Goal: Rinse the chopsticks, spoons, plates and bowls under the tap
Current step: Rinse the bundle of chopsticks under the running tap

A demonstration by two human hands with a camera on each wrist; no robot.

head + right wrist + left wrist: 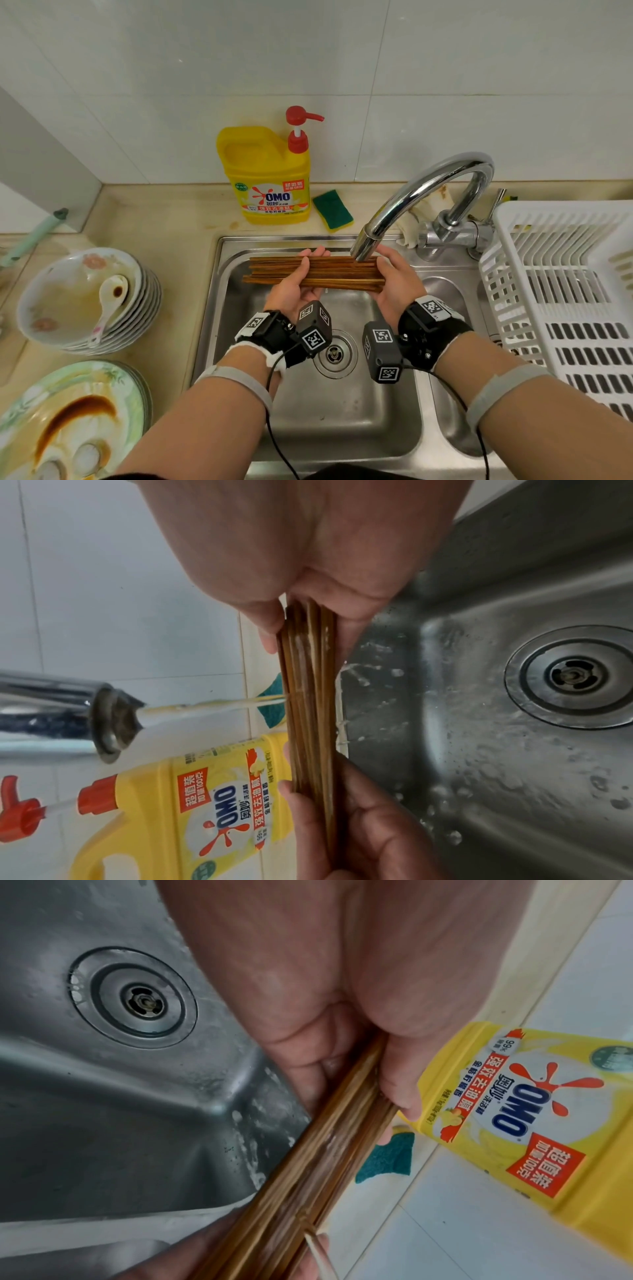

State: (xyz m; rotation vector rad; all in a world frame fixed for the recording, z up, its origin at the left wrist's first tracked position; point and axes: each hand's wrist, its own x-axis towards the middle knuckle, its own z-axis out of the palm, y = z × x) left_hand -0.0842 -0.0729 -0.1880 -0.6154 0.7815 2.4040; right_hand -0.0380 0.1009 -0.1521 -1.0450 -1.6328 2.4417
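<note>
Both hands hold a bundle of several brown wooden chopsticks level across the sink, right under the tap spout. My left hand grips the bundle left of its middle, thumb on top and fingers beneath. My right hand grips the right end. In the right wrist view a thin stream of water hits the chopsticks and splashes into the basin. Stacked dirty bowls with a white spoon and stained plates sit on the counter at the left.
A yellow dish soap bottle with a red pump and a green sponge stand behind the sink. A white plastic drying rack fills the right side. The drain lies below my wrists.
</note>
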